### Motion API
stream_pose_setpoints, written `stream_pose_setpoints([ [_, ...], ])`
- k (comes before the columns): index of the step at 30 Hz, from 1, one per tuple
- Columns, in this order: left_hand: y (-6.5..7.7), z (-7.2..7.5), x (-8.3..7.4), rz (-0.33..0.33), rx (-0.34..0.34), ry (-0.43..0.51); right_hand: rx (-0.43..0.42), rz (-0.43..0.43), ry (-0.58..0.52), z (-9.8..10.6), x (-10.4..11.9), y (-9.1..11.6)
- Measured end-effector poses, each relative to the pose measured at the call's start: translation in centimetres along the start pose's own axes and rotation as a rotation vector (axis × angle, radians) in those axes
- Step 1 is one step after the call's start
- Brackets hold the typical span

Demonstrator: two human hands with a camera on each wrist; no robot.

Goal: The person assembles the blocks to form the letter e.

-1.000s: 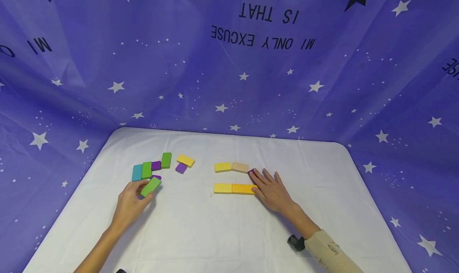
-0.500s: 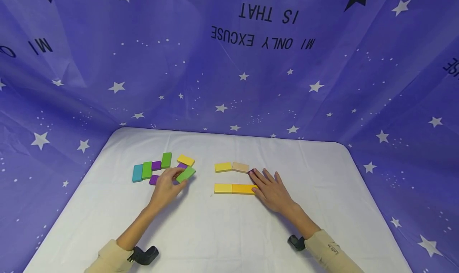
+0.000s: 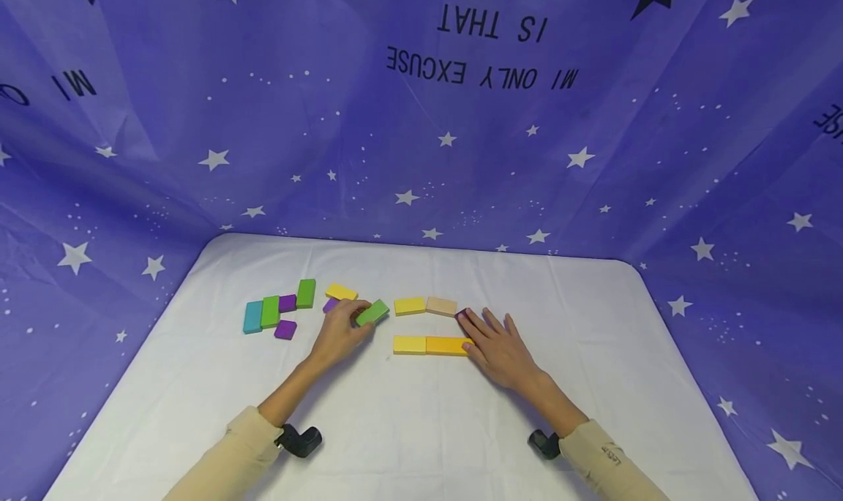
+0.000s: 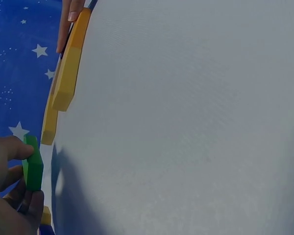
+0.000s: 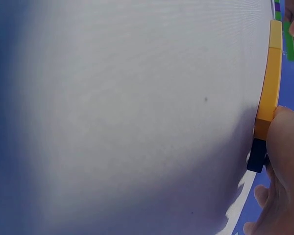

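Observation:
My left hand [image 3: 339, 333] pinches a light green block [image 3: 373, 313] between thumb and fingers, just left of two rows of blocks. In the left wrist view the same green block [image 4: 33, 164] is held above the table. The far row has a yellow block [image 3: 410, 306], a tan block [image 3: 441, 306] and a dark purple block [image 3: 462, 315], mostly under my right fingertips. The near row joins a pale yellow block [image 3: 410, 345] to an orange block [image 3: 446, 346]. With fingers extended, my right hand [image 3: 503, 351] rests at the right ends of both rows. A dark block [image 5: 256, 155] meets the orange one in the right wrist view.
At the left lie a turquoise block [image 3: 253, 317], a green block [image 3: 271, 311], another green block [image 3: 306, 293] and purple blocks [image 3: 285, 330]. A yellow block [image 3: 341, 292] lies behind my left hand. The white table [image 3: 421, 428] meets a starry purple cloth [image 3: 421, 157] behind.
My left hand has carried the green block rightward and slightly away from me, from beside the left group to near the rows. The right hand has stayed in place.

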State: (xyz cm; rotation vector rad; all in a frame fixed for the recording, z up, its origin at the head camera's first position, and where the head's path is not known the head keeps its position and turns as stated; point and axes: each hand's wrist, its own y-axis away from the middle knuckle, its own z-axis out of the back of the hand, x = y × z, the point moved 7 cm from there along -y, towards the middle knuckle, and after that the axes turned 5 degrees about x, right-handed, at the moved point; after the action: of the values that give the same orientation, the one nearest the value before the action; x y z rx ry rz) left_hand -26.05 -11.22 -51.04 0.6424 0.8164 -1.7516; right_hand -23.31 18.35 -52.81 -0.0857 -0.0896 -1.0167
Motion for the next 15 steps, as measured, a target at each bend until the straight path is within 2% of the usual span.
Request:
stream_pose_setpoints([
  [7, -0.5, -1.2, 0.5, 0.015, 0.036, -0.027, 0.011, -0.003, -0.006, -0.2, -0.1, -0.1],
  [15, -0.7, -1.6, -0.1, -0.004, 0.034, -0.049, 0.018, -0.007, -0.005, -0.2, -0.1, 0.0],
])
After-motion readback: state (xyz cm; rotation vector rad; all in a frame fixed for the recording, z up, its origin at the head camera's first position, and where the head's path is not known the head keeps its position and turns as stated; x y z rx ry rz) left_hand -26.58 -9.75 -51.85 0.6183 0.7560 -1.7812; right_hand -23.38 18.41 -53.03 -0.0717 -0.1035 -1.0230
